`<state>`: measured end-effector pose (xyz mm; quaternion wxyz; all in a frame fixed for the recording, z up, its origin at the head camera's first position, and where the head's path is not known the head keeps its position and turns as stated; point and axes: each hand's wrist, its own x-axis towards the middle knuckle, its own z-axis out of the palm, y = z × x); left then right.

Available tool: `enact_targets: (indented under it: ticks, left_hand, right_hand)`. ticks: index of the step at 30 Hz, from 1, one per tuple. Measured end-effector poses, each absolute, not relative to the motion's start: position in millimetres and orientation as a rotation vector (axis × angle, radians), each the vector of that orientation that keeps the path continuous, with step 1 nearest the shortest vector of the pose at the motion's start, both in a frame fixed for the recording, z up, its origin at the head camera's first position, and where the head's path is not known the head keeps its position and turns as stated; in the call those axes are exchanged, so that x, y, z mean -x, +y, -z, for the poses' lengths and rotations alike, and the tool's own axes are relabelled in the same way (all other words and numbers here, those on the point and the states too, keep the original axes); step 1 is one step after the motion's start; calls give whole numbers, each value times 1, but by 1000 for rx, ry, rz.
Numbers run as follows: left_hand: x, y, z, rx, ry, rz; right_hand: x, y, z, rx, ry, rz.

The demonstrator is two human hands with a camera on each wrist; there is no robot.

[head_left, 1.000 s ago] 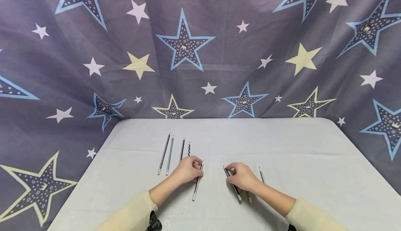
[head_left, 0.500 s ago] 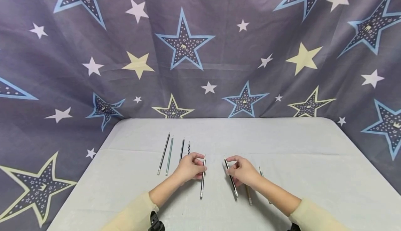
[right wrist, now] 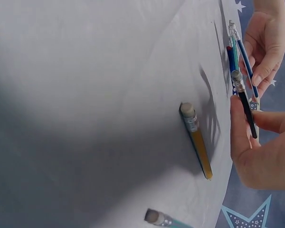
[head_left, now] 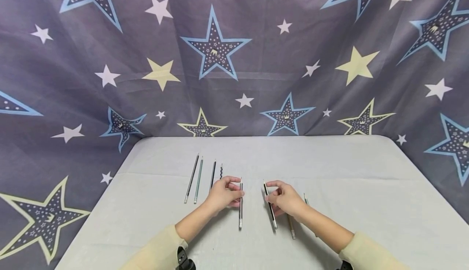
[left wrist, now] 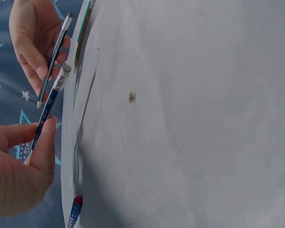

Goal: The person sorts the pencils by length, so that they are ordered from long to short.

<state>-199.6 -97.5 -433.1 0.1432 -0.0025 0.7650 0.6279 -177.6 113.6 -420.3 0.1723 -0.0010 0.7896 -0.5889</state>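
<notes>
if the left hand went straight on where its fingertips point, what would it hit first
Likely the black pencil pinched by the right hand, across the gap from the left hand; whether they are level is hard to judge.

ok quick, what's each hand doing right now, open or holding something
Left hand: closed, holding a dark blue pencil.
Right hand: closed, holding a black pencil.

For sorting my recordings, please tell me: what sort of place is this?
Probably a staged indoor tabletop setup: a star-patterned cloth backdrop, a pale-covered table, and pencils lying on it.
</notes>
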Motion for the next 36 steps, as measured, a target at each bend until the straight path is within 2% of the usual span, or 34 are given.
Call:
enact_targets:
  ticks: [36]
  left_hand:
    - [202, -85, 434, 25, 2135, -1856]
  right_hand:
    - [175, 108, 429, -76, 2227, 1820]
